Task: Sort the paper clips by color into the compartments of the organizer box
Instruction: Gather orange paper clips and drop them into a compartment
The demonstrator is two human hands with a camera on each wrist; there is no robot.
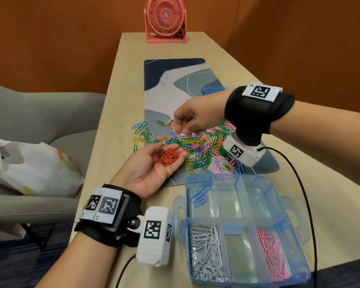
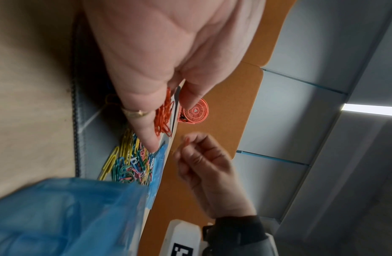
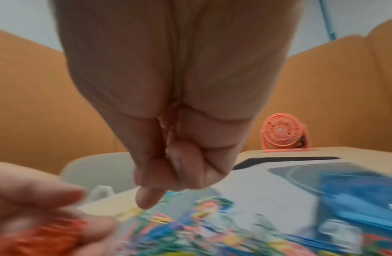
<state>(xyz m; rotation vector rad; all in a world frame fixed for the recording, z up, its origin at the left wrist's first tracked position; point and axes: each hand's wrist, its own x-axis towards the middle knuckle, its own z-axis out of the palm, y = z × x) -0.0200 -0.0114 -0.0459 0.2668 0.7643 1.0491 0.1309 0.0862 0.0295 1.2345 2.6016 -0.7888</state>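
Orange clips (image 1: 168, 156) rest in the flat left hand (image 1: 154, 170); right hand (image 1: 192, 119) pinches one.

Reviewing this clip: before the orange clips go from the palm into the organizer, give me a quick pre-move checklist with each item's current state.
1. Orange paper clips resting on the upturned left hand: ok.
2. Right hand clear of the mixed clip pile, above it: ok.
3. Right hand pinching one more orange clip: cannot tell, blurred.
4. Clear blue plastic organizer box open: ok.
5. Compartment free for orange: ok; white clips, pink clips and blue clips occupy others.
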